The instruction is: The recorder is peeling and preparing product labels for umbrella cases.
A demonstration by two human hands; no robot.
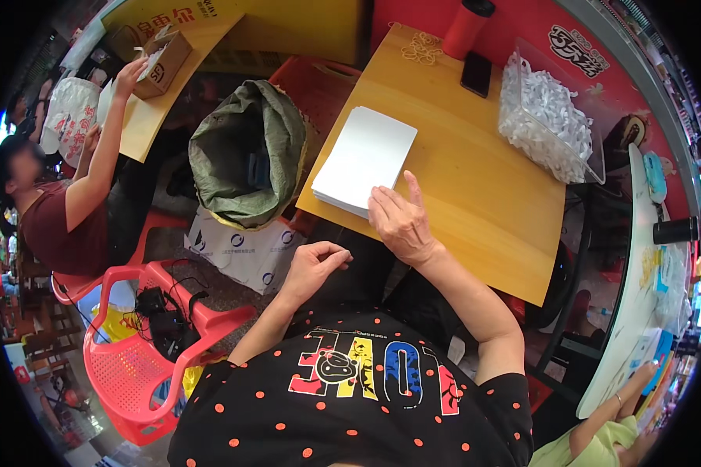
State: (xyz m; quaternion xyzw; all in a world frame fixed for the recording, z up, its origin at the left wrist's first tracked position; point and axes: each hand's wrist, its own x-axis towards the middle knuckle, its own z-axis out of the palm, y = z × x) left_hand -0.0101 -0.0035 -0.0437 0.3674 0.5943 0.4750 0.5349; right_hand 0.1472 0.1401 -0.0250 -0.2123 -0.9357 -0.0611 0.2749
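A stack of white paper sheets with rounded corners lies on the left part of the yellow wooden table. At the stack's near right corner rests my right hand, its fingertips on the top sheet and one finger lifted apart. That hand is open and grips nothing. My left hand hovers off the table's near left edge, over my lap. Its fingers are curled into a pinch, and whatever they may hold is too small to make out.
At the table's far right stands a clear bin full of white strips. A dark phone, a red bottle and rubber bands lie farther back. Left are an open woven sack, a red chair and a seated person.
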